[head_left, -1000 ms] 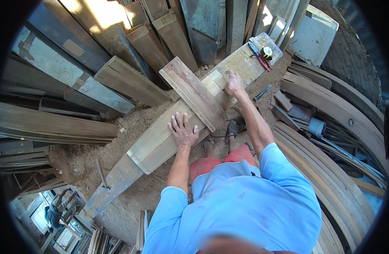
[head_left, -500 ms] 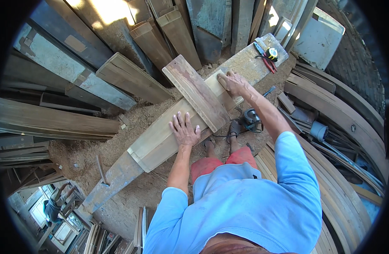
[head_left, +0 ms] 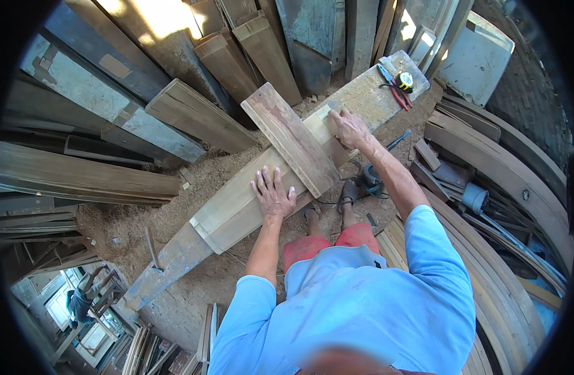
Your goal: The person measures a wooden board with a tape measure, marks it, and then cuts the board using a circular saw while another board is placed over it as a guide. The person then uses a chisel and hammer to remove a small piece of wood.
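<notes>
A long pale wooden board point(head_left: 237, 201) lies on a narrow worn plank bench point(head_left: 174, 253) that runs diagonally. Across it rests a shorter, darker reddish-brown board point(head_left: 290, 139). My left hand point(head_left: 275, 197) lies flat on the pale board with its fingers spread, left of the crosswise board. Beyond that board, my right hand point(head_left: 350, 130) bears on the far end of the pale board. Its fingers are curled down, and whatever they may hold is hidden beneath them.
Pliers point(head_left: 396, 94) and a tape measure point(head_left: 404, 81) lie on the bench's far end. A hammer point(head_left: 152, 250) stands at its near left. A corded power tool point(head_left: 373, 178) sits by my feet. Boards lean all around; another person point(head_left: 80, 303) is at lower left.
My right hand has shifted slightly back toward me along the far end of the board. The left hand stays in place; the whole view has moved a little.
</notes>
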{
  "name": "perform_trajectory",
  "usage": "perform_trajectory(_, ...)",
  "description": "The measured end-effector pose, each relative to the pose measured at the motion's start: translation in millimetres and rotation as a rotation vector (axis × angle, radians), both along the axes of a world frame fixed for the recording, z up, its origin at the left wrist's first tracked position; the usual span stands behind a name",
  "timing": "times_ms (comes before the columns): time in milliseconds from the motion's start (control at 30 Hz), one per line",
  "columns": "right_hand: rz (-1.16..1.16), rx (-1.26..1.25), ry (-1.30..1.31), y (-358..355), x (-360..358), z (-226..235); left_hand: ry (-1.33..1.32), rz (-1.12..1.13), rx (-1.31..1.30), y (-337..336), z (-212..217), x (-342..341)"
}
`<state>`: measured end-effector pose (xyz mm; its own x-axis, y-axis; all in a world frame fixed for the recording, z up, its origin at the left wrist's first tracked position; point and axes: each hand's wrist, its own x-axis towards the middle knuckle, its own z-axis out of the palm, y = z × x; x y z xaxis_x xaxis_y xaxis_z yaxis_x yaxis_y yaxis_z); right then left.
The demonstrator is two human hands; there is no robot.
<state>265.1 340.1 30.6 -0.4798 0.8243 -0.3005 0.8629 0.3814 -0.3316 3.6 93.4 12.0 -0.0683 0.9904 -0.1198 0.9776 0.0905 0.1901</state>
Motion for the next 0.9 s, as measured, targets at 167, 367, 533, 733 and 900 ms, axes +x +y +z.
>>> perform_trajectory(167, 0.096, -0.120, -0.057, 26, -3, 15, -0.010, 0.007, 0.017, -1, -1, 0)
perform_trajectory(367, -0.142, -0.096, 0.059, 7, -8, -19, -0.012, 0.013, 0.008, 1, 1, 2)
perform_trajectory(533, -0.303, -0.276, 0.102, 15, -26, -7, 0.002, 0.031, -0.037, -5, 4, -5)
perform_trajectory(733, -0.475, -0.240, -0.116, 5, -33, -17, -0.017, 0.021, -0.088, 7, 13, 8)
perform_trajectory(900, -0.546, -0.261, -0.090, 6, -63, -1, -0.012, 0.066, -0.098, 0, 11, -2)
